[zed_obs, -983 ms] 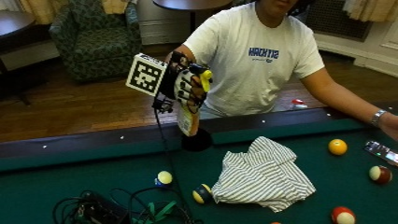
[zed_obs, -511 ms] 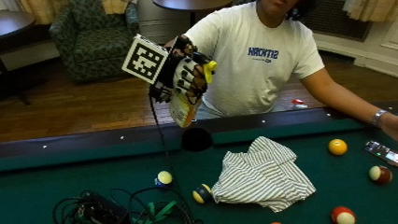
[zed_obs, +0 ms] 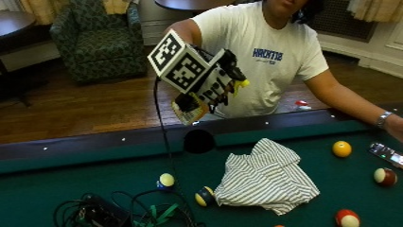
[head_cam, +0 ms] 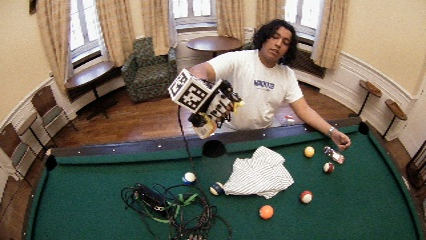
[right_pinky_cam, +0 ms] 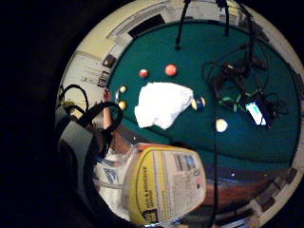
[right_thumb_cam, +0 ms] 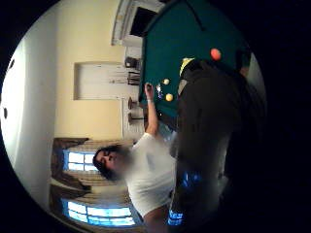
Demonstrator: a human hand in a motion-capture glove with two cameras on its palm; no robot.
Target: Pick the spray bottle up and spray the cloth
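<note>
You are standing at a green pool table [zed_obs: 75, 175] in a room with curtained windows, an armchair and small dark side tables behind you. On the felt near the middle lies the striped cloth [zed_obs: 267, 177], crumpled in a loose heap, with a ball [zed_obs: 205, 196] touching its edge and other balls scattered well apart from it. A tangle of cables [zed_obs: 119, 215] sits on the felt towards the table's other end.

Your gloved right hand [zed_obs: 217, 85] is up in the air over the near rail, above the side pocket [zed_obs: 199, 141], and its fingers are curled round the spray bottle [zed_obs: 189, 108]. The bottle's yellow label shows below the hand in the outside view, and the same label [right_pinky_cam: 166, 185] fills the near part of the little-finger palm view, with the cloth [right_pinky_cam: 161, 104] out beyond it on the felt. Your bare hand rests far off along the rail beside a small device [zed_obs: 389, 154].

So the first half looks done: the bottle is lifted and held. What remains is the spraying itself. The bottle hangs back from the cloth, over the rail, not over the cloth, and I cannot tell which way the nozzle points or whether a finger is on the trigger. You would need to bring it over the cloth, aim it at the fabric, and squeeze.
</note>
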